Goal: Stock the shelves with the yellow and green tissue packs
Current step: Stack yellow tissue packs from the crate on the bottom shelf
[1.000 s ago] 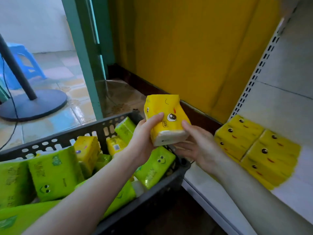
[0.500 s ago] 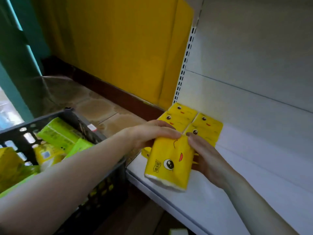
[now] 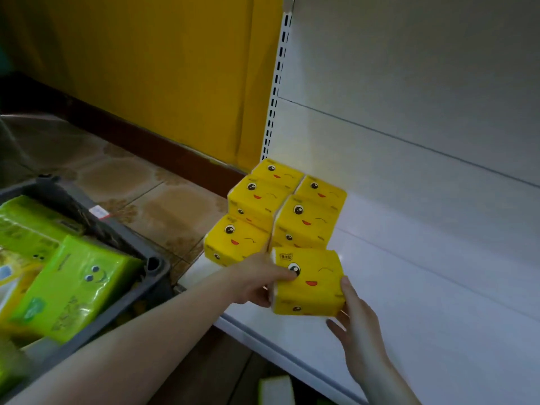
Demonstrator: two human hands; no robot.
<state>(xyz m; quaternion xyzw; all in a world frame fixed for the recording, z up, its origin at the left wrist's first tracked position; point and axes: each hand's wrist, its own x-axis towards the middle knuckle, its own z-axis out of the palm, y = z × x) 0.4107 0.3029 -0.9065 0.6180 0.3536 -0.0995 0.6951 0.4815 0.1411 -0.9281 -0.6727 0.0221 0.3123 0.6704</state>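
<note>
A yellow tissue pack (image 3: 311, 283) with a cartoon face rests on the white shelf (image 3: 423, 302), at the front of the right-hand row. My left hand (image 3: 257, 283) presses its left side and my right hand (image 3: 358, 323) holds its right side. Behind it stand several more yellow packs (image 3: 271, 200) in two rows against the shelf's left end, some stacked. Green tissue packs (image 3: 73, 287) lie in the dark plastic crate (image 3: 152, 264) at the left.
The shelf's white back panel (image 3: 409, 112) and slotted upright (image 3: 274, 92) rise behind the packs. A yellow wall (image 3: 146, 68) and tiled floor (image 3: 140, 185) lie to the left. A pale green object (image 3: 276, 390) sits on the floor below the shelf edge.
The yellow pack went from above the crate to the shelf, turned flat and set down in front of the right row. My view swung right toward the shelf.
</note>
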